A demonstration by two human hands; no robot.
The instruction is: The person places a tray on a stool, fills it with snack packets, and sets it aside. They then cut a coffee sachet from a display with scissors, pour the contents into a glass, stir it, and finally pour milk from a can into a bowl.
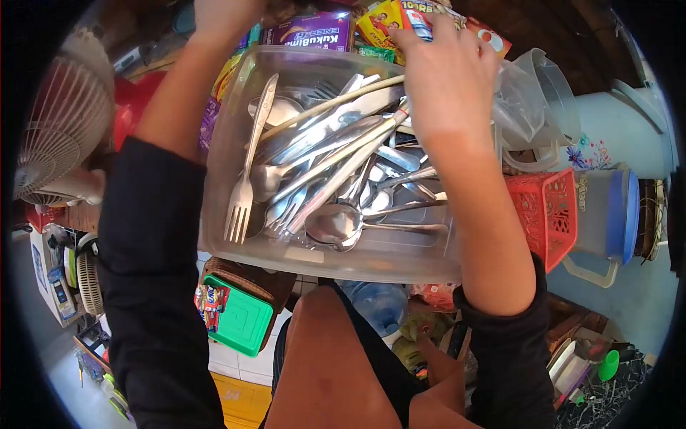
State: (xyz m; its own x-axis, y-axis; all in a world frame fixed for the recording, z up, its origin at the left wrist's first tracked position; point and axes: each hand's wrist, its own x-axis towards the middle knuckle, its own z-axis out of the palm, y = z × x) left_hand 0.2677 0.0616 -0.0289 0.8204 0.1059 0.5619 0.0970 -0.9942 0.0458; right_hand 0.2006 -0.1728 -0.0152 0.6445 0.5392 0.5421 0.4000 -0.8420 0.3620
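A clear plastic container (321, 266) full of metal cutlery sits in front of me, above my knees. Forks, spoons and pale chopsticks (336, 168) lie jumbled in it, with one fork (243, 189) along the left side. My right hand (450, 89) is over the far right corner, its fingers apart and bent down at a yellow and red packet (418, 18). My left hand (227, 16) is beyond the container's far left corner. The top edge of the view cuts it off, and its fingers are hidden.
A purple KukuBima box (311, 32) stands behind the container. To the right are a red plastic basket (543, 218) and a blue-lidded container (604, 214). At the left is a fan (61, 125). Below lie a green tray (243, 318) and a water gallon bottle (379, 307).
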